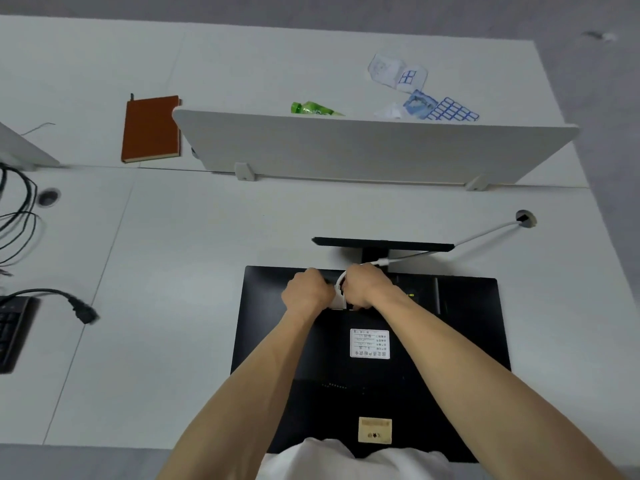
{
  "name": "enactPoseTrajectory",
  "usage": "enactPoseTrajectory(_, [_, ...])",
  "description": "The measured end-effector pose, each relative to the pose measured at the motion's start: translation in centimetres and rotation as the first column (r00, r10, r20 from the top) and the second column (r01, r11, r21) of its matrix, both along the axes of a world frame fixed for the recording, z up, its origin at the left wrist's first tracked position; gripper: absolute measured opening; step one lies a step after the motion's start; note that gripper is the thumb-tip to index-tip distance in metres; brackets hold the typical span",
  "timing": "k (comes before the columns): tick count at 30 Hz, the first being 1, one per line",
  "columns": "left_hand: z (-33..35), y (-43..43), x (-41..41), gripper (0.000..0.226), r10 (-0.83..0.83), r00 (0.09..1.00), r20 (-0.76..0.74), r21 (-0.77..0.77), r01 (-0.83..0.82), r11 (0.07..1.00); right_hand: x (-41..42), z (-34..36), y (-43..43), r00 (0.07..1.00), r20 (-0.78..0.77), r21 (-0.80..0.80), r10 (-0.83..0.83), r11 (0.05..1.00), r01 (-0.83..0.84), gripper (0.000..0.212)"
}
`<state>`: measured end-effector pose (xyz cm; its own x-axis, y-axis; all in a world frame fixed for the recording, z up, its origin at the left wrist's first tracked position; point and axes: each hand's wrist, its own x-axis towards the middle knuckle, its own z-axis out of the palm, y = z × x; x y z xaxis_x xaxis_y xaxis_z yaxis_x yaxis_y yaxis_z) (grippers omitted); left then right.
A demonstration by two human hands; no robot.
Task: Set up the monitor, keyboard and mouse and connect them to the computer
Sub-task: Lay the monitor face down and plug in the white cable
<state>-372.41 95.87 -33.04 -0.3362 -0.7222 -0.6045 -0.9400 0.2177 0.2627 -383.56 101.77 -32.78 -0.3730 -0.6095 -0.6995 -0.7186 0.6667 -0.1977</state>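
Under both hands lay the monitor [457,327], flat on the desk [180,271] with its black back facing up. Its stand [381,244] stuck out just past the knuckles, on the far side.

The left hand [306,291] and the right hand [367,287] were close together, almost touching, and both were curled tight. Between them sat a white plug [338,300]. The left hand seemed to grip the plug, and the right hand seemed to hold the white cable [485,233] where it looped out. I could not see the fingertips, because they were tucked under.

From the right hand the cable ran off to a round hole [525,218] in the desk, far out to the right. Well away to the left of the left hand were the keyboard [14,330] and a black power plug [85,311], both untouched.

I thought the plug was small, hard and light, so it should be held by its body, not by the cable. The cable looked soft and bendy, and pulling on it could hurt it. The monitor looked heavy and stiff. Its screen was face down and could scratch or crack, so I would lift it by its two side edges or by the stand, never by pressing on the glass.
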Motion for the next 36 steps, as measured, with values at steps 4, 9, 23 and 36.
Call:
enactPoseTrajectory(4, [0.5,0.0,-0.8,0.016,-0.044,0.999,0.029,0.007,0.044,0.999,0.4,0.1,-0.4,0.997,-0.077,0.023,0.020,1.000,-0.019,0.030])
enactPoseTrajectory(9, [-0.2,0.1,-0.5,0.026,-0.066,0.998,0.001,0.024,0.066,0.998,0.9,0.5,-0.5,0.998,-0.060,-0.021,-0.033,0.999,0.032,0.024])
enactPoseTrajectory(23, [-3.1,8.5,10.4,0.067,-0.498,0.853,-0.156,-0.382,0.413,0.827,5.5,-4.5,13.3,0.961,-0.236,-0.545,-0.144,0.838,-0.008,0.049])
enactPoseTrajectory(36, [-2.4,8.6,8.0,0.084,-0.477,0.879,0.006,-0.194,0.469,0.862,2.2,-5.0,14.9,0.947,-0.319,-0.283,0.032,0.951,-0.127,0.065])
